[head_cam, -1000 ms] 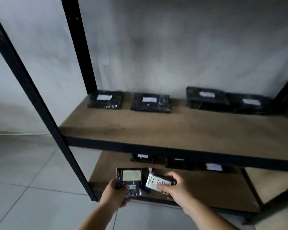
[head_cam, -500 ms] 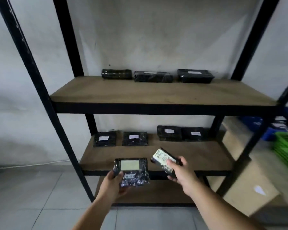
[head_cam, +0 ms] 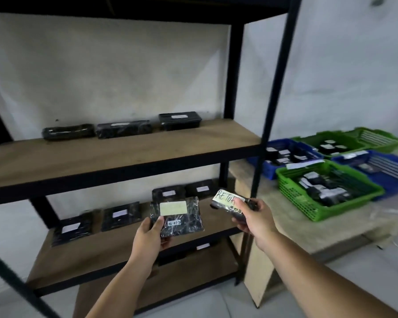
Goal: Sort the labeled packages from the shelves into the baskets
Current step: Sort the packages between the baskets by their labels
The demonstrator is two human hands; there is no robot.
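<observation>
A big black shelf rack (head_cam: 129,157) with brown boards stands by the wall, and black packages lie at the back of its boards. To the right, a low surface (head_cam: 308,228) holds green and blue baskets (head_cam: 326,189) with more packages inside. In front of the rack, the left hand (head_cam: 147,235) holds a black package with a pale label (head_cam: 177,216), its fingers pinching the bottom edge. The right hand (head_cam: 255,219) grips a smaller package with a hand-written label (head_cam: 228,199), fingers wrapped tight around it, closer to the baskets.
</observation>
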